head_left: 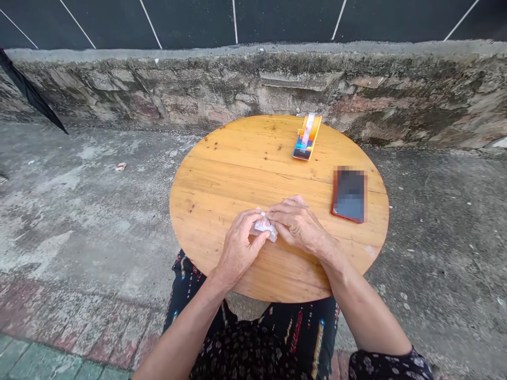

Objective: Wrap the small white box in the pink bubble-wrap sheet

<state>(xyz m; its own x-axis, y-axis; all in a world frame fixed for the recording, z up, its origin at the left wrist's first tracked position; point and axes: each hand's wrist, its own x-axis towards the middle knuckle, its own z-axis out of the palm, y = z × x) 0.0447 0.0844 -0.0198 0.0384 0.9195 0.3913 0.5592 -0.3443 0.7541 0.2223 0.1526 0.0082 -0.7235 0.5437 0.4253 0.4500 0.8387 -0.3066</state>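
Note:
Between my hands, near the front of the round wooden table (222, 184), is a small white packet (264, 224) with reddish print and a clear, shiny wrapping. My left hand (241, 240) is closed on its left side, thumb in front and fingers behind. My right hand (295, 221) has its fingertips pinched at the packet's upper right edge. What exactly lies under those right fingertips is hidden. What the packet contains cannot be made out.
A yellow and blue tape dispenser (307, 138) with a roll of printed tape stands at the table's back right. A red-edged phone-like object (349, 195), its screen blurred, lies at the right. Behind the table runs a stone wall (190, 95); a dark folded umbrella (34, 95) leans at far left.

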